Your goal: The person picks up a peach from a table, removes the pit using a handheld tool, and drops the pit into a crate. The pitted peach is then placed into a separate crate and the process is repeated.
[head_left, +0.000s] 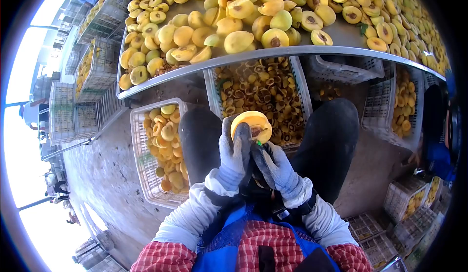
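My left hand (231, 150), in a grey-coated work glove, is closed around a yellow peach half (254, 124), its cut face towards me and a brown pit hollow showing. My right hand (278, 167), gloved alike, is closed just below the fruit. A small tool with a bright green part (260, 143) pokes out of its fingers against the peach's lower edge; the rest of it is hidden. Both hands are between my knees, in front of a crate (210, 88) of brown and yellow peach scraps.
Ahead stands a metal table (341, 34) heaped with halved peaches, its raised rim (273, 53) facing me. A white crate (141, 162) of peach pieces is by my left leg. More crates (378, 111) stand at right, and stacked crates (63, 111) at left.
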`<state>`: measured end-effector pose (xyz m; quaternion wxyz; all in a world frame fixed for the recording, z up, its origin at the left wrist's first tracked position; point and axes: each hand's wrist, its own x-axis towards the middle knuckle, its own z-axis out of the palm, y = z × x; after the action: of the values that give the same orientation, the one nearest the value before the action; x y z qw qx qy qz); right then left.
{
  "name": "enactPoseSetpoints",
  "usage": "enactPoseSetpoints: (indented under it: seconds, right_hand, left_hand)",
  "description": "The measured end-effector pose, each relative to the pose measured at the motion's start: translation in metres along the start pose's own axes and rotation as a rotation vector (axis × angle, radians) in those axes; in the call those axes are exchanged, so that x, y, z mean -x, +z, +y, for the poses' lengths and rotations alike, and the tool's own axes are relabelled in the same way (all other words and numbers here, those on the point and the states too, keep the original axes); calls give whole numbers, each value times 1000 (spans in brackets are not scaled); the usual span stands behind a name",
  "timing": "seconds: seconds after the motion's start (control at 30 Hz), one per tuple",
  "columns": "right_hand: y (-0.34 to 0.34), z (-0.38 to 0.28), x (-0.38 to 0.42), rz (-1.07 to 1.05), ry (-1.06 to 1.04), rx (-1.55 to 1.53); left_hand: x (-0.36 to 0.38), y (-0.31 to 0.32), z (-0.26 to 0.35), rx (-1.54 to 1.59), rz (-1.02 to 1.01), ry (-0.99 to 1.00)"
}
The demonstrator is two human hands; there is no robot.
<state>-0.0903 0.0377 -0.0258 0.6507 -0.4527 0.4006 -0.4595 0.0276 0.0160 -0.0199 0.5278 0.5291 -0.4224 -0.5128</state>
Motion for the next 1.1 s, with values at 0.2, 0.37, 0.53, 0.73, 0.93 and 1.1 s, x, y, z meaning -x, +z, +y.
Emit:
enactPoseSetpoints:
  seconds: [0.2, 0.37, 0.53, 0.73, 0.93, 1.1]
  right_hand:
    - [0, -19, -2, -60, 520, -664]
    - [-1, -11, 10, -354, 738, -1256]
    - [5, 3, 17, -403, 799, -1460]
    - [15, -1, 11, -570, 813, -1770]
    - [12, -2, 11, -566, 596, -1680]
    - [-11, 23, 9, -409, 618, -1426]
  left_hand:
    - [-36, -11, 31, 220, -266, -265]
    - [-26, -11, 10, 207, -267, -123]
    - [-22, -20, 6, 221, -311, -220]
    - [-26, -19, 4, 174, -283, -85]
    - [-11, -11, -10, 960, -81, -516]
    - [-16, -119, 12, 302, 390, 19]
